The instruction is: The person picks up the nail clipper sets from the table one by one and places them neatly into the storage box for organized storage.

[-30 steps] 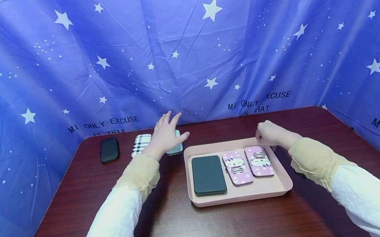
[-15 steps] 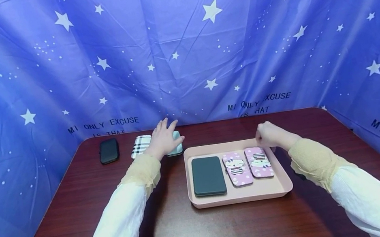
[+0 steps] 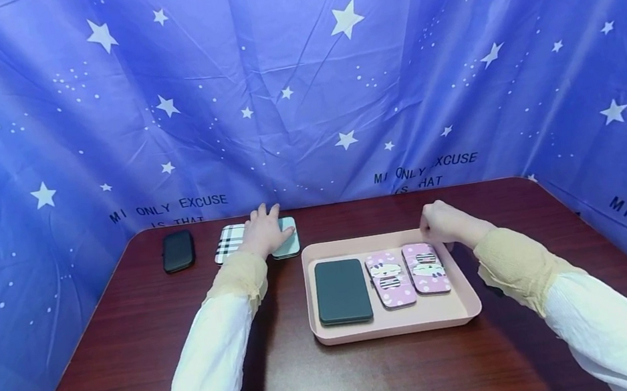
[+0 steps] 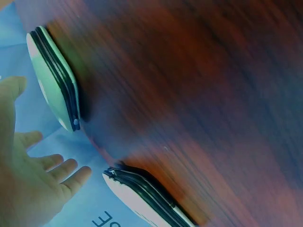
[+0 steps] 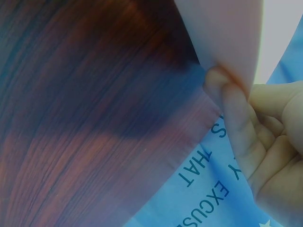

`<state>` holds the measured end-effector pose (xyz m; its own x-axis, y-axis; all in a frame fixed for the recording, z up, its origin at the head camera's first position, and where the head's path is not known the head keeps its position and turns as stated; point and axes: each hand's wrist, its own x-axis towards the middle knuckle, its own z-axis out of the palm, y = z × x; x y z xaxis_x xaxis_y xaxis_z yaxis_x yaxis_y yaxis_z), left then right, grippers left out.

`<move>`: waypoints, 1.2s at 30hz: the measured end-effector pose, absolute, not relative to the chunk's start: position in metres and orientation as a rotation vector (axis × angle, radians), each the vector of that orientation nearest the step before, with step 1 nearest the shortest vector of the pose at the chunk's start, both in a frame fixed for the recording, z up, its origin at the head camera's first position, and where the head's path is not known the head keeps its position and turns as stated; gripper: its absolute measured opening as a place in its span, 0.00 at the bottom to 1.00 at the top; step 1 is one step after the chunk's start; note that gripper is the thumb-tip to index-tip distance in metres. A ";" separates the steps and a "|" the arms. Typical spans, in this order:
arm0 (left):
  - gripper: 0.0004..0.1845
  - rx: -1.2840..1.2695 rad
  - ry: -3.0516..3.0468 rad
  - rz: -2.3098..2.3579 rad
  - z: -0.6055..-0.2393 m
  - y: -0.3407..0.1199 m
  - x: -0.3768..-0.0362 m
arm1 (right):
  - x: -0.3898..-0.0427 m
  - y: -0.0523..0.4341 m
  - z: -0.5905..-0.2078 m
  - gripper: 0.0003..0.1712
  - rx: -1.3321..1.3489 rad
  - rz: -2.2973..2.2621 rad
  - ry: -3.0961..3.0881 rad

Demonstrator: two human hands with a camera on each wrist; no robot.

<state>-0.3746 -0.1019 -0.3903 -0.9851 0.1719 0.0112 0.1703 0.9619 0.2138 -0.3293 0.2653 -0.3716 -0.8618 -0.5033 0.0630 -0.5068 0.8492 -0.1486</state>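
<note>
My left hand (image 3: 263, 232) is spread above the far part of the table, between a plaid case (image 3: 229, 242) and a mint-green case (image 3: 286, 239). In the left wrist view the fingers of that hand (image 4: 38, 175) look apart from both the green case (image 4: 53, 82) and the plaid case (image 4: 137, 197). My right hand (image 3: 448, 221) grips the far right corner of a pale pink tray (image 3: 394, 325). The right wrist view shows fingers (image 5: 236, 113) and thumb pinching the tray wall (image 5: 227, 38). Inside the tray lie a dark green flat case (image 3: 343, 291) and two pink cartoon-cat cases (image 3: 390, 282).
A black case (image 3: 178, 251) lies at the table's far left. Beyond the far edge of the brown wooden table (image 3: 131, 358) hangs a blue star-printed curtain (image 3: 272, 80). A small dark object (image 3: 493, 290) is partly hidden under the right forearm.
My left hand has moved left and a little nearer, uncovering more of the mint-green case and covering part of the plaid one. My right hand and the tray stay in place.
</note>
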 end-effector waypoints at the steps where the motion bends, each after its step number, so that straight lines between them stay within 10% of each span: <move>1: 0.39 0.258 3.104 0.320 -0.391 -0.102 -0.375 | -0.329 0.266 -0.372 0.13 0.825 0.245 -2.994; 36: 0.30 -0.352 2.867 1.013 -0.388 -0.093 -0.377 | -0.330 0.266 -0.372 0.14 0.787 0.280 -3.050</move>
<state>-0.3766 -0.0926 -0.3875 -0.9704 -0.1884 -0.1511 -0.2415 0.7550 0.6096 -0.3300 0.2655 -0.3721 -0.8760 -0.4817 0.0244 -0.4781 0.8606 -0.1756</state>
